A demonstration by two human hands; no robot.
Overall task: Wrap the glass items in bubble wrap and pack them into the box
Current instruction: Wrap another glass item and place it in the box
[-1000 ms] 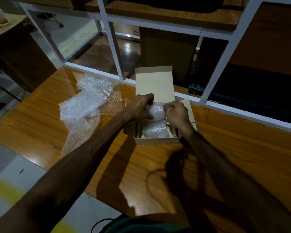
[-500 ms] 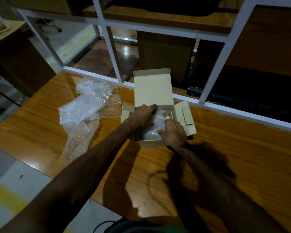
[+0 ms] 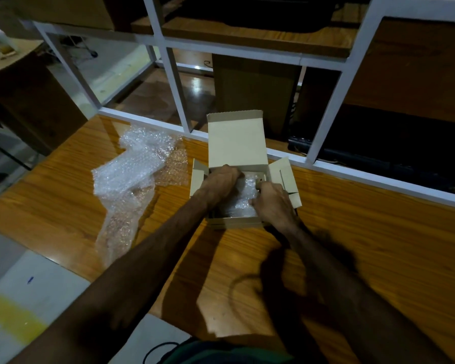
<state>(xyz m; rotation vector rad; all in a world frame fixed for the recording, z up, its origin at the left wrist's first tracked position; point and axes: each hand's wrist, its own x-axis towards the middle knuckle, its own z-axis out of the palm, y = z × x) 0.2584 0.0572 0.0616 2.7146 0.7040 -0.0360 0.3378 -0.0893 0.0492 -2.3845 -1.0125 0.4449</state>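
I had both hands in the box [image 3: 234, 224], left hand [image 3: 219, 183] and right hand [image 3: 271, 200] gripping the wrapped bundle [image 3: 241, 199]; seating it came next, I judged.

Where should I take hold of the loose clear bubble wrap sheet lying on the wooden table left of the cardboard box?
Probably pinch the loose clear bubble wrap sheet at its near, narrow tail, coming from the front-left. That end trails flat toward the wooden table edge, apart from the open cardboard box, where both hands are busy.
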